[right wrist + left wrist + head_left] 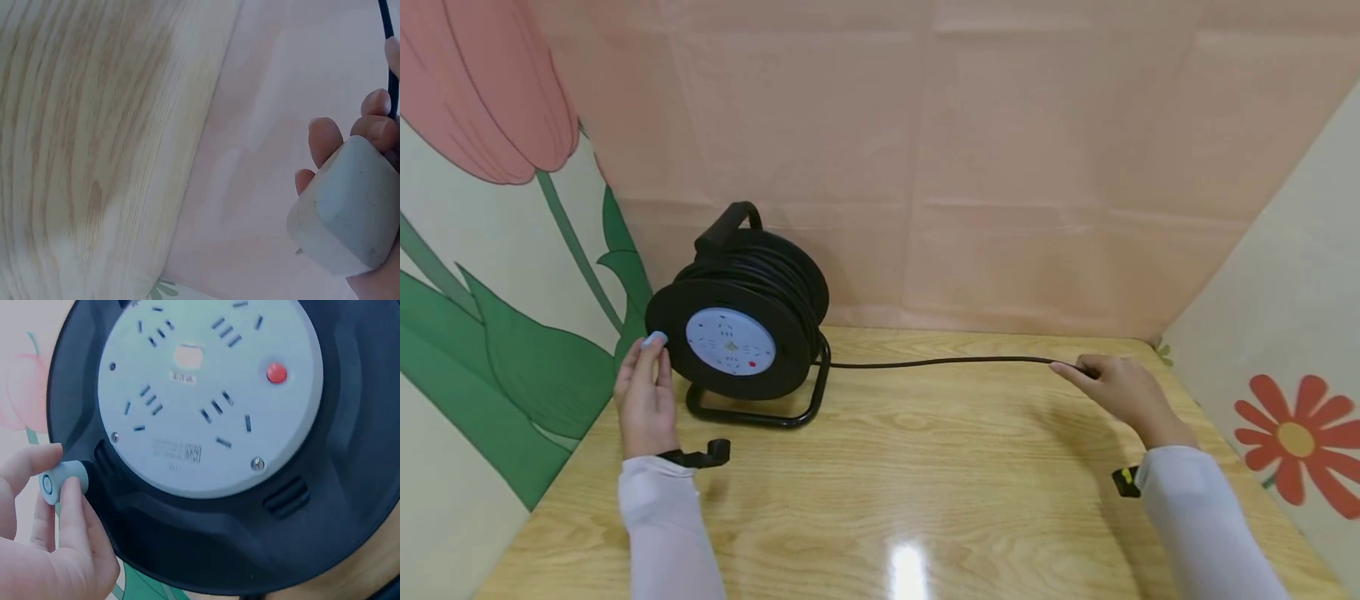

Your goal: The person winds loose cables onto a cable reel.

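A black cable reel (760, 292) stands on its tubular frame at the left of the table, cord wound round its drum. A pale socket panel (209, 412) with a red button faces its front. My left hand (647, 404) pinches the light blue winding knob (70, 476) at the left rim of the disc. Farther right, my right hand (1123, 390) grips the black cable (940, 361), which runs nearly straight from the reel just above the table. A white plug (350, 209) sits against that palm in the right wrist view, one metal pin showing.
The wood-grain table (910, 467) ends at a pink backdrop (1000, 167). Walls with flower pictures stand at the left (512, 350) and right (1285, 333). Dark camera mounts (718, 452) hang at both wrists.
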### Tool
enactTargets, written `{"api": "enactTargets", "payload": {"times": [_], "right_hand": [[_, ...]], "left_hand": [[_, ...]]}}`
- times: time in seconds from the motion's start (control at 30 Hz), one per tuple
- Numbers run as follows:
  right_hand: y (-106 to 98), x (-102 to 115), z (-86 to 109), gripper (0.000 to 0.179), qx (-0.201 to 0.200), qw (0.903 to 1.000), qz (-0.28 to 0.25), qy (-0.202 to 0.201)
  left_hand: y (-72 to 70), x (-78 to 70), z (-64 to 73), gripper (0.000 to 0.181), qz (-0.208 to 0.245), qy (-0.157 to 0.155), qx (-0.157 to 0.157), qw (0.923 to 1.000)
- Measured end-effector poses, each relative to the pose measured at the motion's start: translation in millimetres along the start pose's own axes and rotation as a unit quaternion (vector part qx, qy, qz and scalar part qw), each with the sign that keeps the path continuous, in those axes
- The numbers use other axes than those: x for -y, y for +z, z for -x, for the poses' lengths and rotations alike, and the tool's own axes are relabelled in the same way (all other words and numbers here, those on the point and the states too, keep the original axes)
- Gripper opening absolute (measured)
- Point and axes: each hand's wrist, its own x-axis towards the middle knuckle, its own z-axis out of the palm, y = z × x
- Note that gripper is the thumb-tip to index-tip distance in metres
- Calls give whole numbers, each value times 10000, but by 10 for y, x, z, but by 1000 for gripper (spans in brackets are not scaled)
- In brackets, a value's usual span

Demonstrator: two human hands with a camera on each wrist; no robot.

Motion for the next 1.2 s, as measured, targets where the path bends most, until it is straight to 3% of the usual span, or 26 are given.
{"api": "enactTargets", "payload": {"times": [0.17, 0.33, 0.6, 0.87, 1.2], "right_hand": [[-24, -5, 16, 47, 110, 9999, 43, -63], [-43, 22, 10, 42, 192, 9998, 4, -93], [36, 93, -38, 49, 126, 9995, 142, -265], [76, 168, -107, 46, 189, 9989, 49, -426], [119, 195, -115, 41, 395, 9979, 62, -509]], "left_hand": [[46, -32, 46, 24, 78, -128, 60, 9999], [113, -75, 78, 28, -166, -124, 197, 9996], [204, -131, 101, 27, -791, 214, 337, 9961], [319, -166, 150, 36, -1515, 320, 384, 9872], [393, -148, 204, 34, -1756, 814, 353, 9805]]}}
